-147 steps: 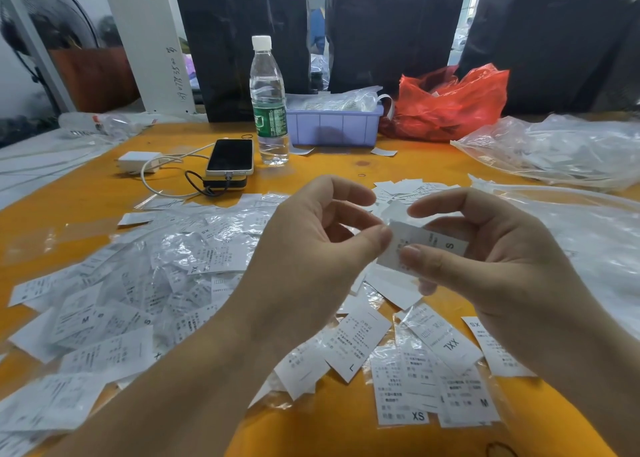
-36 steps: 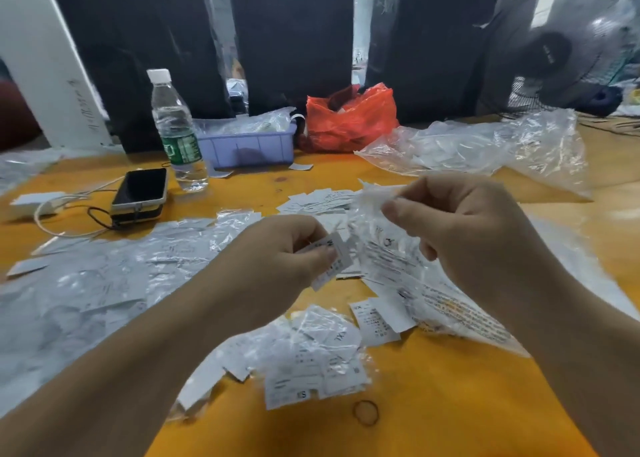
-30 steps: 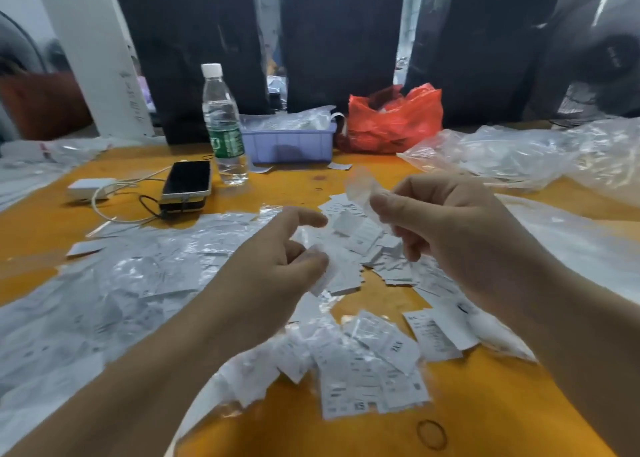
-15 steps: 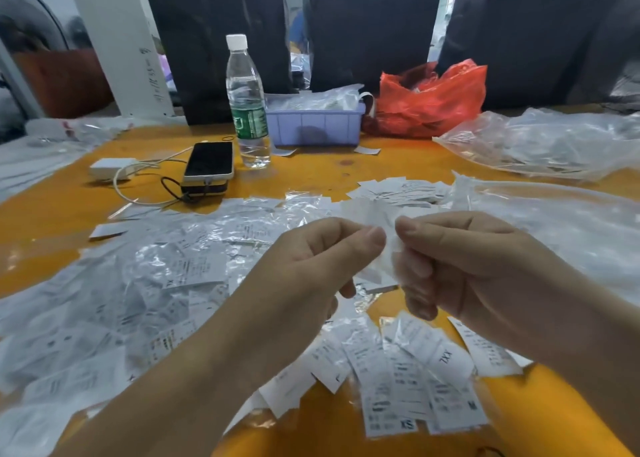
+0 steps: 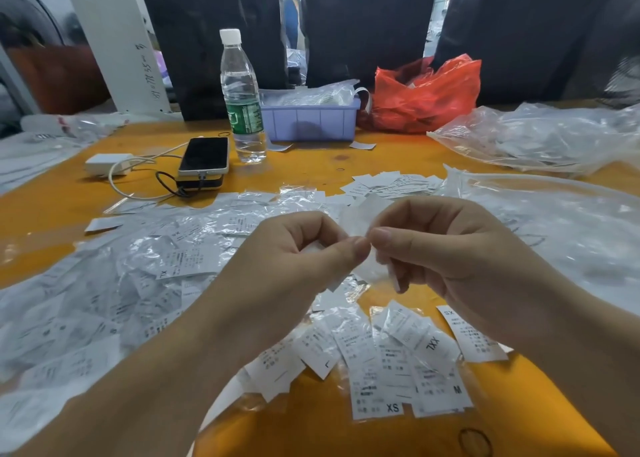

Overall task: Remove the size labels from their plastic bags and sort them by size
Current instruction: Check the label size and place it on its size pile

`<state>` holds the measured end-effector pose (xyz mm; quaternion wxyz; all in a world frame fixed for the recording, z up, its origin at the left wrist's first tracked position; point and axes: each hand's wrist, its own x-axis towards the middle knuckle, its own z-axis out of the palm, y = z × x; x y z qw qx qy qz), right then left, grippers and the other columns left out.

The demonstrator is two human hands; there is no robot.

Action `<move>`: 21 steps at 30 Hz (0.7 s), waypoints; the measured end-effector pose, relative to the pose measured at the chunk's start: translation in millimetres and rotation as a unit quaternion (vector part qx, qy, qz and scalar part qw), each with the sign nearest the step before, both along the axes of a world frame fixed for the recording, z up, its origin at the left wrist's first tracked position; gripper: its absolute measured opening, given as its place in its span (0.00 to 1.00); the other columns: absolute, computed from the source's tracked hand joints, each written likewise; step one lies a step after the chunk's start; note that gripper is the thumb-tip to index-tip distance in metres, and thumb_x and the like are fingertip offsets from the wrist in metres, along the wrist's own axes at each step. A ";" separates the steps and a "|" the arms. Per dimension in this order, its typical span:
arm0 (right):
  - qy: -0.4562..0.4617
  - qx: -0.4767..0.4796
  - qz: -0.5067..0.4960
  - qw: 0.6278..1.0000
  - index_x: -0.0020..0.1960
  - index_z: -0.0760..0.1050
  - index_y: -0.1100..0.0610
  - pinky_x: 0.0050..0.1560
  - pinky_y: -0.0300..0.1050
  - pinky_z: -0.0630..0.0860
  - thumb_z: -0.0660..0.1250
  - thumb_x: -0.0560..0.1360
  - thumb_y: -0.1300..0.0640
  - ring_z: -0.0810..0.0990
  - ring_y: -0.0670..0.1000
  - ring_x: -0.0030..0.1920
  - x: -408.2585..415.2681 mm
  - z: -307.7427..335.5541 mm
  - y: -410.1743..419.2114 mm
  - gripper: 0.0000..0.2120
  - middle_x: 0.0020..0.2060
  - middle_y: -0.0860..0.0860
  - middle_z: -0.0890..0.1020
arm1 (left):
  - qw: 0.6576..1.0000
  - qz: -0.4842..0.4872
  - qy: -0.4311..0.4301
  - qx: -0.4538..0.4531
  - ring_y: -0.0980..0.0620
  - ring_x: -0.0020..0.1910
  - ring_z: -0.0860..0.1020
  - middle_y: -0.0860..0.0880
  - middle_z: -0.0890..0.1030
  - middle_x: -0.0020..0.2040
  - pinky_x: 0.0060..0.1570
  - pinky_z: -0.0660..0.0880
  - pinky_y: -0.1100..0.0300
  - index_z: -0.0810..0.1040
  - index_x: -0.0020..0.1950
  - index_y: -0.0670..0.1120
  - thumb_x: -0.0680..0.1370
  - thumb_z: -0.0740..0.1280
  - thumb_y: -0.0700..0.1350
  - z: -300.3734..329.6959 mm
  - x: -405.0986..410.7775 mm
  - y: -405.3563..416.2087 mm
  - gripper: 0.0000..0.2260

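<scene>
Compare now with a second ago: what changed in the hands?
The left hand and right hand came together from apart; both now pinch one small clear plastic label bag at their thumb tips. The white size labels and clear water bottle stayed put.

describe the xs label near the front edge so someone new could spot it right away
Start at the orange table and come to its near edge, below the two hands. In the small cluster of white labels there, it is the nearest one: the XS label, with bold XS at its lower right, left of the one marked M.
</scene>
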<state>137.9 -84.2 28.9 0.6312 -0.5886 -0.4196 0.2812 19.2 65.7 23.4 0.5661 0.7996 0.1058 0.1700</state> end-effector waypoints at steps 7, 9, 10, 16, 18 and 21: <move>-0.020 0.002 -0.053 0.998 0.37 0.80 0.59 0.29 0.39 0.73 0.72 0.63 0.53 0.73 0.49 0.28 -1.7 1.8 -0.1 0.09 0.27 0.52 0.75 | 1.000 0.007 -0.002 -0.010 0.62 0.26 0.72 0.47 0.81 0.36 0.29 0.70 0.71 0.83 0.41 0.52 0.69 0.68 0.61 1.5 -0.4 2.7 0.14; -0.021 -0.001 -0.049 0.999 0.36 0.78 0.59 0.29 0.39 0.72 0.74 0.63 0.53 0.71 0.48 0.27 -1.7 2.5 -0.1 0.10 0.26 0.52 0.74 | 1.000 0.003 -0.003 -0.023 0.62 0.27 0.72 0.48 0.80 0.36 0.29 0.69 0.71 0.83 0.41 0.52 0.73 0.69 0.58 2.1 -0.6 1.9 0.10; -0.021 -0.003 -0.043 0.999 0.36 0.78 0.59 0.29 0.40 0.72 0.75 0.63 0.53 0.71 0.48 0.27 -1.5 2.7 0.1 0.10 0.26 0.51 0.73 | 1.000 -0.003 -0.008 -0.029 0.62 0.27 0.72 0.50 0.79 0.33 0.29 0.69 0.71 0.83 0.41 0.51 0.74 0.70 0.54 2.0 -0.4 1.5 0.08; 0.006 -0.006 -0.027 1.000 0.33 0.78 0.53 0.30 0.41 0.73 0.73 0.66 0.55 0.73 0.48 0.28 -0.5 -0.4 2.2 0.05 0.26 0.50 0.75 | 0.999 -0.007 -0.032 -0.030 0.62 0.28 0.74 0.55 0.79 0.30 0.28 0.69 0.71 0.83 0.40 0.49 0.77 0.69 0.45 0.6 0.3 1.0 0.07; 0.009 -0.003 -0.026 1.000 0.32 0.78 0.53 0.31 0.42 0.75 0.73 0.66 0.55 0.76 0.49 0.29 -2.3 0.2 2.7 0.06 0.28 0.51 0.78 | 0.999 -0.002 -0.030 -0.016 0.63 0.28 0.74 0.56 0.79 0.31 0.29 0.70 0.70 0.83 0.40 0.52 0.76 0.70 0.50 0.7 0.1 1.1 0.05; 0.007 0.006 -0.041 0.999 0.36 0.76 0.57 0.31 0.43 0.76 0.76 0.67 0.55 0.77 0.49 0.29 -4.4 0.7 1.8 0.10 0.29 0.52 0.81 | 0.999 0.024 -0.025 0.003 0.63 0.29 0.74 0.56 0.79 0.33 0.31 0.71 0.67 0.82 0.44 0.57 0.71 0.69 0.58 -1.3 0.3 3.1 0.07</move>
